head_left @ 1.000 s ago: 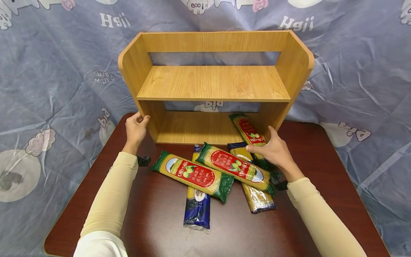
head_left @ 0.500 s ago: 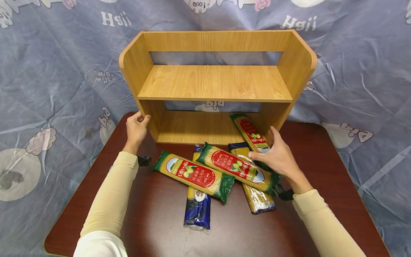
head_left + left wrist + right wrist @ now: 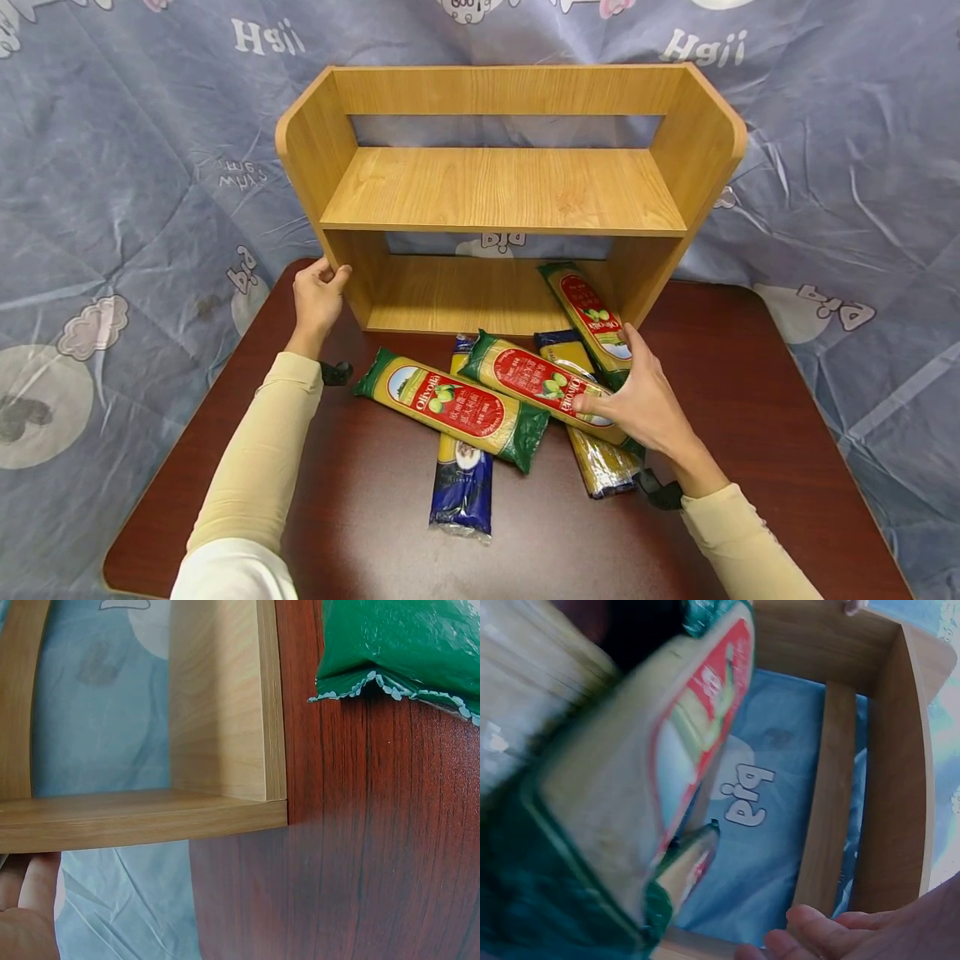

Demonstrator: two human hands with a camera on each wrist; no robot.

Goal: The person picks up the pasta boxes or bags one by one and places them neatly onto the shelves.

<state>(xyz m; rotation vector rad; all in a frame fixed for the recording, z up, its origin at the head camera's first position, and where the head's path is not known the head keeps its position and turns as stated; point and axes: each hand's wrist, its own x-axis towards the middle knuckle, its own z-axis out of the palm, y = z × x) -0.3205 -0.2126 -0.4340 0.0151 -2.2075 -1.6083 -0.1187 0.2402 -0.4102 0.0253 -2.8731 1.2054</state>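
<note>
My left hand (image 3: 318, 302) holds the left side panel of a two-tier wooden shelf (image 3: 495, 187), thumb at the front edge. In the left wrist view its fingers (image 3: 37, 889) lie against the panel's outer face. My right hand (image 3: 651, 396) is spread over the right end of a green-and-red spaghetti pack (image 3: 525, 372), thumb above its label; whether it touches is unclear. Beneath that pack lies a yellow-and-blue pasta pack (image 3: 600, 462). Another green-ended spaghetti pack (image 3: 581, 308) leans from the lower tier out past its front edge, near my right fingertips.
On the left, a green-ended spaghetti pack (image 3: 450, 406) lies across a blue pasta pack (image 3: 461, 492). All rest on a dark red-brown table (image 3: 360, 533). A printed blue cloth (image 3: 135, 208) hangs behind and beside the shelf.
My right hand has drawn back from the pack in the shelf and lowered over the middle spaghetti pack, its thumb now above the label. The left hand stays at the shelf panel.
</note>
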